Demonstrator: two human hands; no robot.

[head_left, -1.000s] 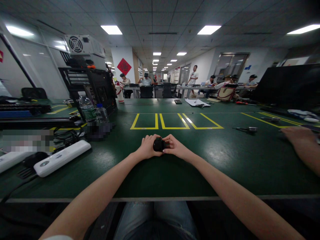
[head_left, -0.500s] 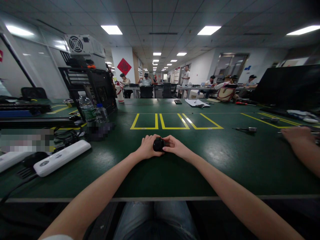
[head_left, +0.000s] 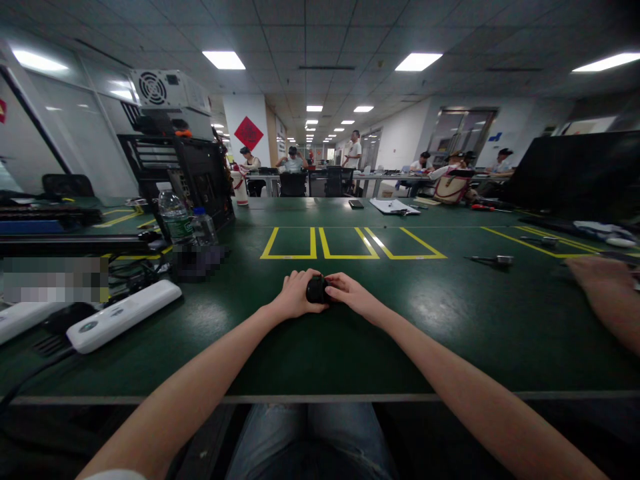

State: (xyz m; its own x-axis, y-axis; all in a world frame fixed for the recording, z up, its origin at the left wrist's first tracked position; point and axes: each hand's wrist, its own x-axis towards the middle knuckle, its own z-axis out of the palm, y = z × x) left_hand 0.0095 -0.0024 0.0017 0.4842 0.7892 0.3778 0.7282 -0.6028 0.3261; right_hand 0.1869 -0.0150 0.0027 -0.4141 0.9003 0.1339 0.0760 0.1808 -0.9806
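Observation:
A small black rounded object [head_left: 316, 291] sits low over the green table, its exact kind too dark to make out. My left hand [head_left: 296, 293] wraps round its left side, thumb below and fingers over the top. From the right, my right hand [head_left: 350, 293] has its thumb and fingertips closed against the object's right edge. Part of the object is covered by my fingers. Just beyond my hands, yellow tape outlines [head_left: 349, 256] mark the table top [head_left: 310, 360].
At left are a white power strip [head_left: 125, 316], plastic bottles [head_left: 175, 217] and an open computer case [head_left: 200, 177]. A screwdriver-like tool [head_left: 495, 259] lies right. Another person's hand [head_left: 603, 277] works at the right edge. A clipboard [head_left: 394, 206] lies farther back.
My right thumb and fingers have shifted slightly on the object's right side; my left hand stays put. A standing person in the background has moved left. The other person's hand at right moved slightly.

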